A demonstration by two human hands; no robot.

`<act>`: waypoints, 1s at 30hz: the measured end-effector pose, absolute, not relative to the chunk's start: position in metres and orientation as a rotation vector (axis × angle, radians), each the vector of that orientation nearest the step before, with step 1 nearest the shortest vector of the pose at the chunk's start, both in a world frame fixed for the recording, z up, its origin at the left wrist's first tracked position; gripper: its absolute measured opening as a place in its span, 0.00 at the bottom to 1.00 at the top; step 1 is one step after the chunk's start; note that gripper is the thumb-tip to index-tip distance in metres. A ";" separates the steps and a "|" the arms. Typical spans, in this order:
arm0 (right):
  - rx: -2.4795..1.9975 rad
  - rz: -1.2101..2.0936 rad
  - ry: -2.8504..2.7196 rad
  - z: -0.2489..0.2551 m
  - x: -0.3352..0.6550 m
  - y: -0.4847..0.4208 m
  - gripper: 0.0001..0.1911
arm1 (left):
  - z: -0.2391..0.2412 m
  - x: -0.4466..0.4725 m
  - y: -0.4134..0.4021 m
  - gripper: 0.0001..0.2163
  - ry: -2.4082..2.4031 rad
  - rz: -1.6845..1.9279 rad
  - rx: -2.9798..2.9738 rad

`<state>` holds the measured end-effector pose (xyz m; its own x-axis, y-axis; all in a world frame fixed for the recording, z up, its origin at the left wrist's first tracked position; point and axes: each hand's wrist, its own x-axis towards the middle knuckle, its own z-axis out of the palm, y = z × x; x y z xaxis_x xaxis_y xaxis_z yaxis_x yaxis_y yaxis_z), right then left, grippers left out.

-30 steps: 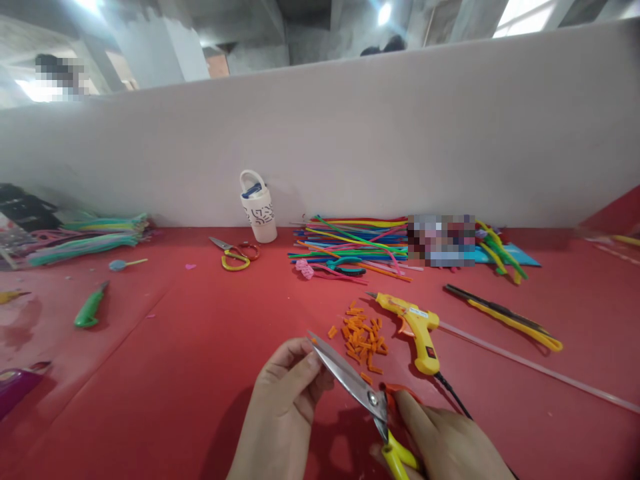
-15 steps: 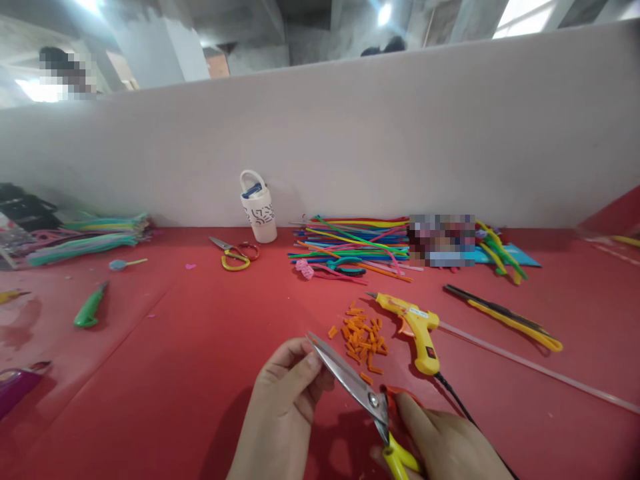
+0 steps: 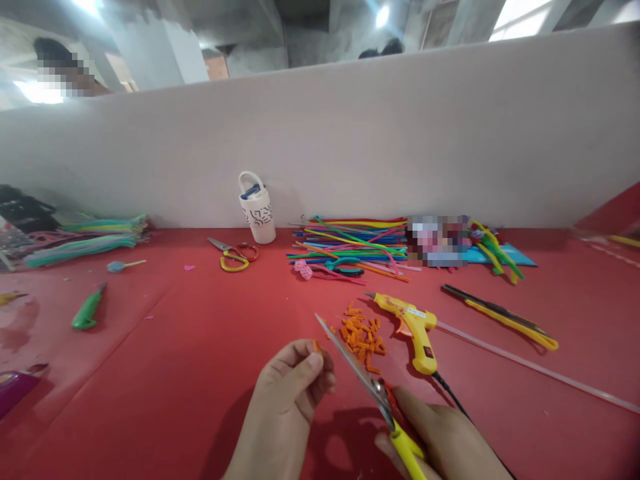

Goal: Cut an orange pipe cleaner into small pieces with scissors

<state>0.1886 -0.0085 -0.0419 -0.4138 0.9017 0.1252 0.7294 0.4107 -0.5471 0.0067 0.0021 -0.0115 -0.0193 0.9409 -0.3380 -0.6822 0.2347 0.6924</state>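
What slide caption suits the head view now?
Left hand pinches an orange piece, right hand holds scissors, near orange bits and a yellow glue gun on a red table.

No wording can be read. A pale label (image 3: 416, 312) on the yellow glue gun (image 3: 420, 340), beyond the right hand (image 3: 440, 427), is too small to decipher; dark marks on the white cup (image 3: 261, 233), well past the left hand (image 3: 293, 387), form no legible word.
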 end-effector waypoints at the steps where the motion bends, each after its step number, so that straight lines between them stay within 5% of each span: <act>1: -1.396 0.687 -2.182 -0.038 0.187 -0.008 0.13 | -0.013 0.008 0.002 0.04 0.863 1.298 0.362; 7: -1.402 1.364 -1.575 -0.027 0.172 -0.002 0.19 | -0.022 0.019 -0.003 0.06 0.793 0.990 0.406; 14: -1.256 1.717 -1.333 -0.029 0.170 0.002 0.22 | -0.030 0.023 -0.006 0.07 0.802 0.782 0.477; 22: -1.393 1.444 -1.495 -0.015 0.169 -0.004 0.12 | -0.035 0.026 -0.005 0.08 1.014 0.905 0.746; 30: -1.407 1.131 -1.823 -0.011 0.181 -0.001 0.17 | -0.023 0.019 -0.003 0.05 1.093 1.080 0.709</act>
<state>0.1807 -0.0008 -0.0110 -0.2860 0.9565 -0.0574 0.4764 0.0900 -0.8746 0.0194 -0.0031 -0.0233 0.0754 0.9370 -0.3411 -0.3302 0.3463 0.8781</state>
